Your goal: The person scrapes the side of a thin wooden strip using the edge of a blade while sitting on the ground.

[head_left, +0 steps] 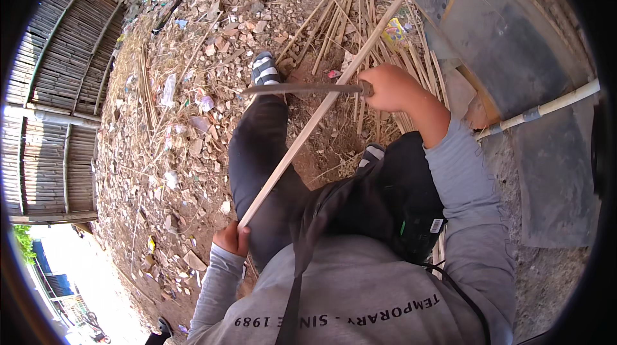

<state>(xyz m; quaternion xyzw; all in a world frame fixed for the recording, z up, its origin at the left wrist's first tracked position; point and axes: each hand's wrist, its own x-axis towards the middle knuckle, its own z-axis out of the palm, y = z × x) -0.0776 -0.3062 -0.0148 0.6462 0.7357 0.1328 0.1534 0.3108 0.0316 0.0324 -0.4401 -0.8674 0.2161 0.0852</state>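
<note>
1. Far left: bamboo-slat wall (58, 88), curved by the lens; bright open ground below it at the lower left.
2. Ground (186, 152): dirt strewn with stones, dry stalks, scraps of plastic litter. No containers visible.
3. Left hand (231, 239), low centre-left: fingers wrapped around the near end of a long pale bamboo strip (315, 113); grey sleeve behind it.
4. The strip runs diagonally from the left hand up and right, across the dark trouser leg (257, 158), past the right hand, its far end over the stick pile near the top.
5. Striped sandal (265, 70) on the forward foot, planted on the rubble just left of the pile.
6. Long knife blade (299, 88): lies roughly horizontal, tip toward the sandal, crossing the strip close to the right hand.
7. Right hand (392, 86): fingers closed tight on the knife handle, fist above the knee.
8. Pile of split bamboo sticks (360, 17) behind and under the right hand.
9. Right: dark flat sheets (508, 43) and a pale pipe (546, 108) lying across them.
</note>
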